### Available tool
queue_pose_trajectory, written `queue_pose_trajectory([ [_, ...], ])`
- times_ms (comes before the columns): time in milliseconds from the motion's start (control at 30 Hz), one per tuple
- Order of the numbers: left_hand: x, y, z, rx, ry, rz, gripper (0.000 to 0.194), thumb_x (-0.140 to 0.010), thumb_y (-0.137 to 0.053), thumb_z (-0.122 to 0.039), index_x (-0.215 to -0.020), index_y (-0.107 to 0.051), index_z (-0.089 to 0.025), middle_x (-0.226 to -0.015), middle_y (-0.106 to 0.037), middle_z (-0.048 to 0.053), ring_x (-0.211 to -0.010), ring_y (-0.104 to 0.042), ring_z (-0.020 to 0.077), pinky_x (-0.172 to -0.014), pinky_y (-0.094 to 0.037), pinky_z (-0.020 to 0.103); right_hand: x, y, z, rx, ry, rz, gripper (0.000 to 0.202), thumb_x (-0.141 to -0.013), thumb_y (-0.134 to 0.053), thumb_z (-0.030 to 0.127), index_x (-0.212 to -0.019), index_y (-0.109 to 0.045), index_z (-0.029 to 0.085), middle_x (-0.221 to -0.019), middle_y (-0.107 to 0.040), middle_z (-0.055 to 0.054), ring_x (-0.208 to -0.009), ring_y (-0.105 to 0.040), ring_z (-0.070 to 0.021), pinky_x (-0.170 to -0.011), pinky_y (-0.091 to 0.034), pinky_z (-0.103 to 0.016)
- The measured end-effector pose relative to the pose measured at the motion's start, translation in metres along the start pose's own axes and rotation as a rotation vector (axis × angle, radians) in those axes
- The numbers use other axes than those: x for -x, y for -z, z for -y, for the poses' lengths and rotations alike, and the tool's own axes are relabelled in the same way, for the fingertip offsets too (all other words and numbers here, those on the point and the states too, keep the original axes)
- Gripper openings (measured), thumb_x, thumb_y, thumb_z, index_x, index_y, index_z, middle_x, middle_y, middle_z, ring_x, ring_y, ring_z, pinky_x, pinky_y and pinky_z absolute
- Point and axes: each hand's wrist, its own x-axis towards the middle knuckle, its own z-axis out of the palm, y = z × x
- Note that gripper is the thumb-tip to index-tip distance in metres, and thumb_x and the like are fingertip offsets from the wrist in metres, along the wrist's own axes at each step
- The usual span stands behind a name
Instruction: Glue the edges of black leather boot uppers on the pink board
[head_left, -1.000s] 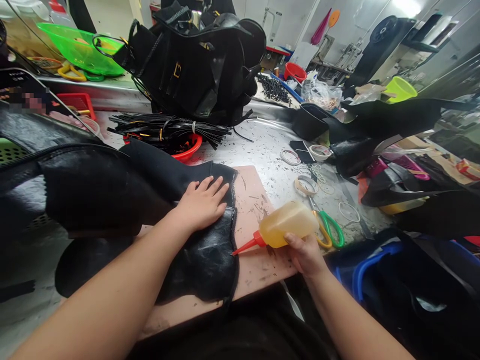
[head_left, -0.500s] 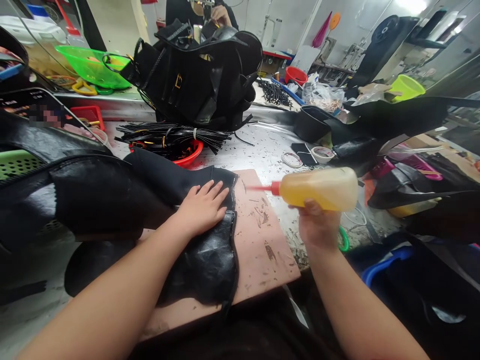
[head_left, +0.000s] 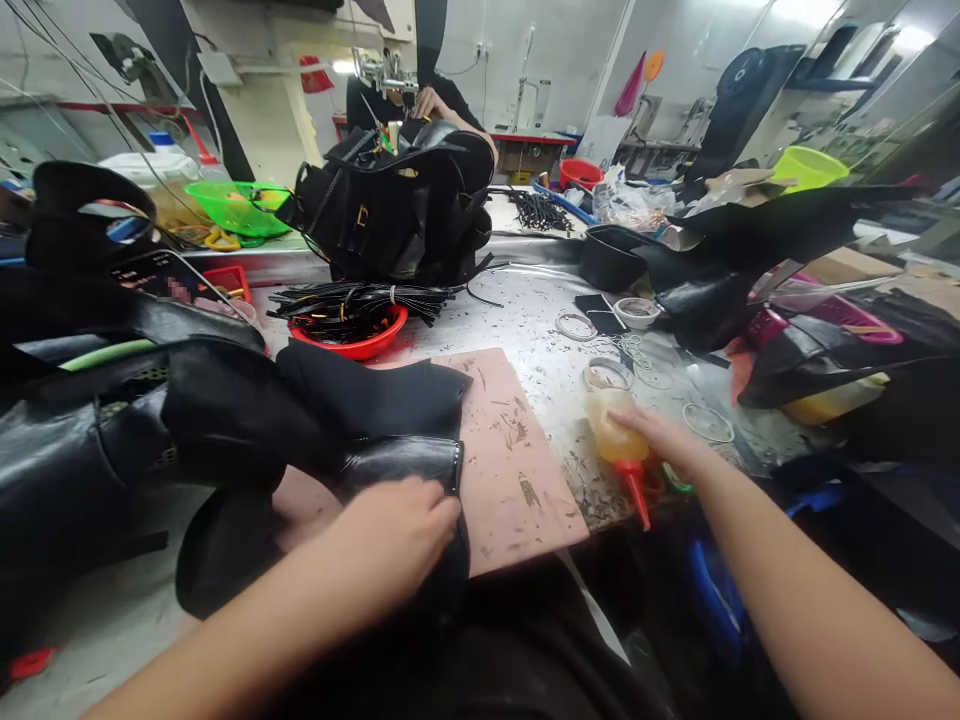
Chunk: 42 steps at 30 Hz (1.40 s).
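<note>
My left hand [head_left: 401,525] has its fingers curled together on the lower part of a black leather piece [head_left: 409,462], gripping near its right edge. A row of small light marks runs along that edge. The leather lies on a pink board [head_left: 517,450] with dark glue stains. My right hand [head_left: 649,430] is wrapped round a squeeze bottle of yellowish glue [head_left: 607,425], whose red nozzle points down towards me. The bottle is at the table's right side, in front of a tape roll [head_left: 607,374]. My right fingers are partly hidden by the bottle.
Behind the board stands a red bowl [head_left: 352,345] with a bundle of black strips. Black bags [head_left: 405,210] are piled before a person [head_left: 442,105] at a sewing machine. More black leather [head_left: 217,410] spreads on the left. A pink basket [head_left: 847,310] is at right.
My right hand has swung the glue bottle down onto the right side of the table, nozzle now facing me. My left hand has slid down the leather and its spread fingers have curled in.
</note>
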Motion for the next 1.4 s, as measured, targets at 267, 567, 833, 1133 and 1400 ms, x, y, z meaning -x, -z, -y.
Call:
queue_pose_trajectory([
  [267,0.037,-0.069,-0.017,0.006,0.063,-0.475,0.028,-0.086,-0.037,-0.017,-0.102,-0.060,-0.015,-0.114,-0.062,0.011,-0.109,-0.056,0.0226,-0.088,-0.051,0.035,0.042,-0.028,0.023,0.635,0.598,-0.604,0.043,-0.080,-0.049,0.046,-0.111,-0.058,0.016,-0.091,-0.063,-0.013,-0.084,-0.057,-0.0308,-0.070,-0.044,-0.044],
  [567,0.040,-0.083,-0.015,0.080,0.075,-0.548,0.027,-0.086,-0.043,-0.020,-0.106,-0.061,-0.016,-0.119,-0.059,0.011,-0.112,-0.053,0.0224,-0.092,-0.049,0.035,0.135,-0.137,0.002,0.566,1.267,-0.017,0.039,-0.075,-0.049,0.012,-0.110,-0.059,0.023,-0.086,-0.058,-0.005,-0.077,-0.051,-0.0190,-0.069,-0.042,-0.034],
  [833,0.040,-0.086,-0.014,0.112,0.080,-0.559,0.027,-0.086,-0.043,-0.020,-0.107,-0.060,-0.017,-0.120,-0.059,0.011,-0.113,-0.053,0.0225,-0.092,-0.050,0.037,0.135,-0.143,0.000,0.628,1.221,-0.110,0.042,-0.073,-0.054,0.016,-0.113,-0.059,0.027,-0.086,-0.055,-0.004,-0.078,-0.046,-0.0191,-0.073,-0.034,-0.034],
  [1133,0.041,-0.086,-0.014,0.132,0.085,-0.551,0.027,-0.086,-0.043,-0.021,-0.106,-0.061,-0.017,-0.120,-0.059,0.010,-0.112,-0.053,0.0229,-0.092,-0.050,0.036,0.136,-0.145,0.002,0.613,1.197,-0.121,0.039,-0.072,-0.054,0.016,-0.109,-0.061,0.023,-0.083,-0.055,-0.004,-0.076,-0.045,-0.0193,-0.070,-0.034,-0.034],
  [1400,0.041,-0.084,-0.015,0.110,0.082,-0.564,0.026,-0.087,-0.043,-0.021,-0.105,-0.061,-0.017,-0.118,-0.060,0.010,-0.111,-0.054,0.0222,-0.091,-0.050,0.036,0.136,-0.146,0.001,0.594,1.211,-0.122,0.039,-0.072,-0.052,0.014,-0.110,-0.059,0.019,-0.082,-0.057,-0.006,-0.075,-0.047,-0.0210,-0.068,-0.039,-0.037],
])
